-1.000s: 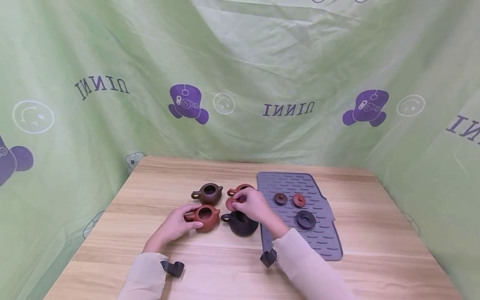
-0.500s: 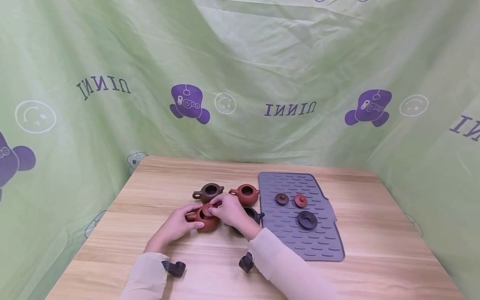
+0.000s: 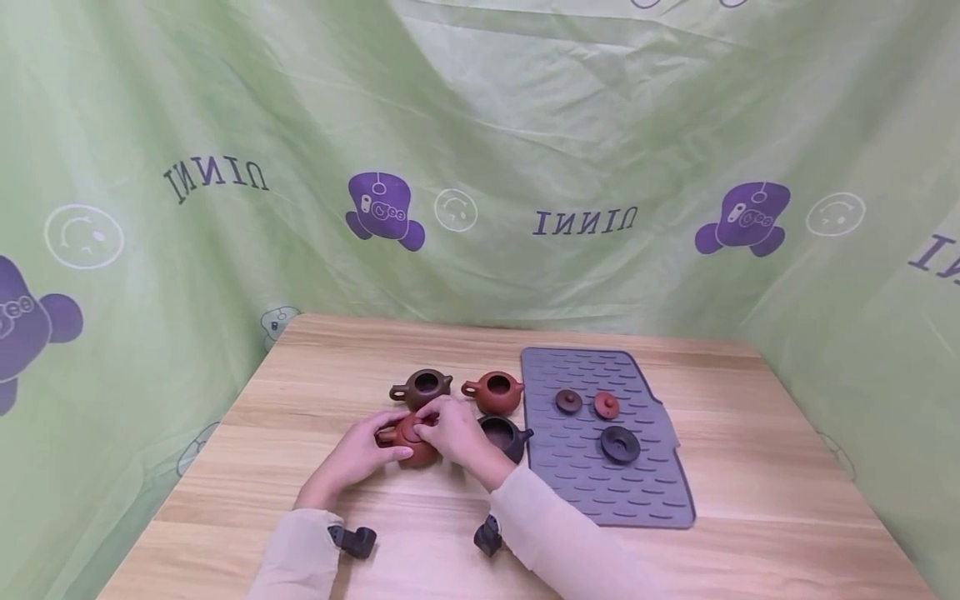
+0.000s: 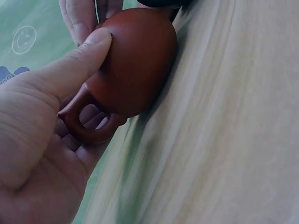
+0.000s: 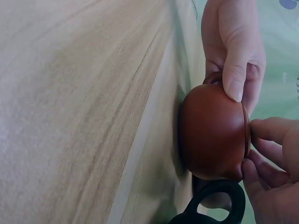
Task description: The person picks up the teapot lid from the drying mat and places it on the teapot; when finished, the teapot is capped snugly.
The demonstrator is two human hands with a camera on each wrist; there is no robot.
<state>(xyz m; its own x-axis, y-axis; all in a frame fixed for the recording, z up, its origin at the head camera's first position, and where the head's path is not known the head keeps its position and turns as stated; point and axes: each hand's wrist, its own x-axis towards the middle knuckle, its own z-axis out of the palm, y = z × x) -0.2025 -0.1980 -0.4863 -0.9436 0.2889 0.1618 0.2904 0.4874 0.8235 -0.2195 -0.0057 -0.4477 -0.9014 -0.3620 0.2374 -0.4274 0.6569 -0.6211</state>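
Note:
My left hand [image 3: 358, 452] grips a reddish-brown clay teapot [image 3: 422, 456] from its handle side. In the left wrist view the thumb presses the teapot's body [image 4: 135, 60], and the other fingers go behind it. A matching red lid [image 3: 409, 428] lies over the teapot's mouth, pinched by my right hand [image 3: 457, 431]. The right wrist view shows the lid's edge [image 5: 247, 130] against the rim, with fingertips still touching it; the knob is hidden by the fingers. Just right of this pot stands a lidless black teapot [image 3: 504, 437], partly behind my right hand.
Behind stand two lidless teapots, a dark brown one [image 3: 426, 387] and an orange-red one [image 3: 498, 393]. A grey ridged mat [image 3: 585, 371] on the right bears a brown lid [image 3: 568, 402], a red lid [image 3: 607, 406] and a black lid [image 3: 619, 445]. Green cloth hangs behind the wooden table.
My right hand has carried the red lid leftward from above the black teapot and lowered it onto the mouth of the teapot in my left hand. The left hand has stayed in place.

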